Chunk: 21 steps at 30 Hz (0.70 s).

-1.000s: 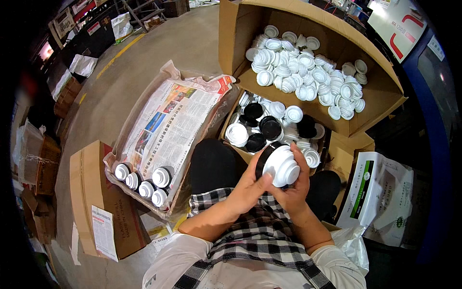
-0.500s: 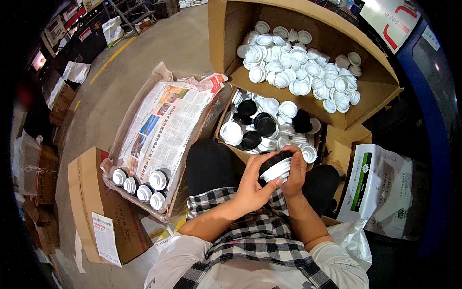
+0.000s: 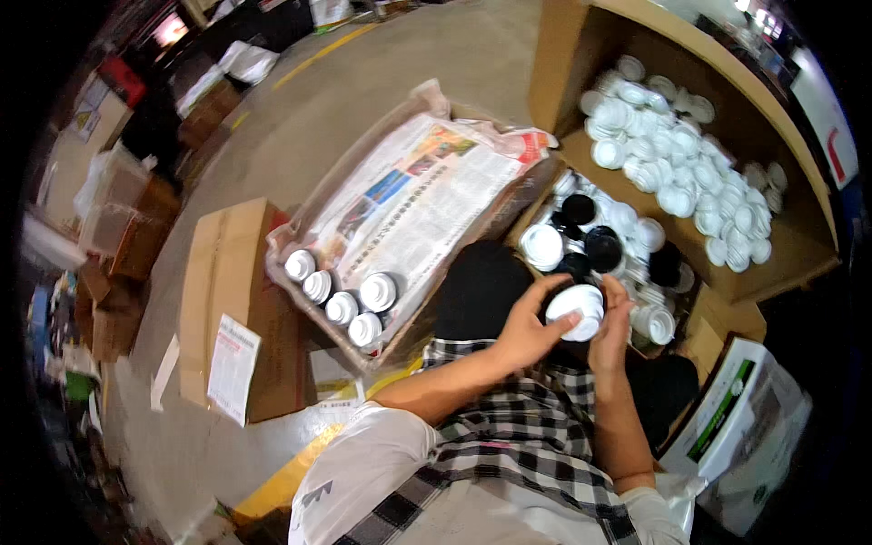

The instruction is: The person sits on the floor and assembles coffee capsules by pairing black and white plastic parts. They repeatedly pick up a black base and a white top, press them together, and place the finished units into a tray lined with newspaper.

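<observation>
Above my lap, a round white stepped cap [image 3: 579, 312] sits between both hands. My left hand [image 3: 534, 325] is closed around its left side, with the thumb across the front. The fingers of my right hand [image 3: 613, 329] press against its right side. Its stepped white face is turned toward me, so the black part behind it is hidden. Just beyond my hands, an open box [image 3: 536, 211] holds loose white caps [image 3: 542, 246] and several black caps [image 3: 602, 248]. At left, several white caps with black bases [image 3: 377, 292] stand in the near end of a tray [image 3: 400, 344].
Newspaper [image 3: 413, 195] lines the tray. A large tipped carton [image 3: 559, 68] at far right holds a heap of white caps [image 3: 677, 173]. A closed cardboard box [image 3: 227, 300] stands left of the tray. At right is a white-and-green package [image 3: 727, 413].
My view has swung, so the scene sits further right and is tilted. The cap in my hands has been turned: its black side showed before, and now its white face does.
</observation>
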Tool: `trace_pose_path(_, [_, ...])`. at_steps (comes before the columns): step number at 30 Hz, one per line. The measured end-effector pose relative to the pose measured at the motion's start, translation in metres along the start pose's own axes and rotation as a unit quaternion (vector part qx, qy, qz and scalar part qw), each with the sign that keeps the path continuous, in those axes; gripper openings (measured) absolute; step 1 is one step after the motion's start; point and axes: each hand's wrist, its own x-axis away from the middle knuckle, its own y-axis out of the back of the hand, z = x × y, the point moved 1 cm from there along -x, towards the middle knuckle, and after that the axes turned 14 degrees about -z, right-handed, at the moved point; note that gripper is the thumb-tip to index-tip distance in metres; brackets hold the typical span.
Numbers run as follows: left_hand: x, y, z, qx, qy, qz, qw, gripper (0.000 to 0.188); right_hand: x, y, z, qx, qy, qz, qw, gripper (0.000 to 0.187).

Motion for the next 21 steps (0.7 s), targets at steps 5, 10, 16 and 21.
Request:
trace_pose_path(5, [-0.051, 0.167, 0.012, -0.046, -0.108, -0.361, 0.925, 0.042, 0.002, 0.017, 0.018, 0.023, -0.106, -0.033, 0.994, 0.059])
trace_pose_path(10, [-0.057, 0.37, 0.069, -0.13, 0.033, -0.444, 0.886, 0.049, 0.01, 0.052, -0.028, 0.05, -0.208, -0.065, 0.975, 0.051])
trace_pose_path(16, [-0.049, 0.413, 0.099, -0.235, 0.067, -0.388, 0.889, 0.048, 0.022, 0.051, -0.043, 0.089, -0.267, -0.059, 0.958, 0.037])
trace_pose_path(21, [-0.062, 0.412, 0.099, -0.175, 0.09, -0.407, 0.892, 0.044, 0.024, 0.051, -0.037, 0.129, -0.229, -0.066, 0.963, 0.032])
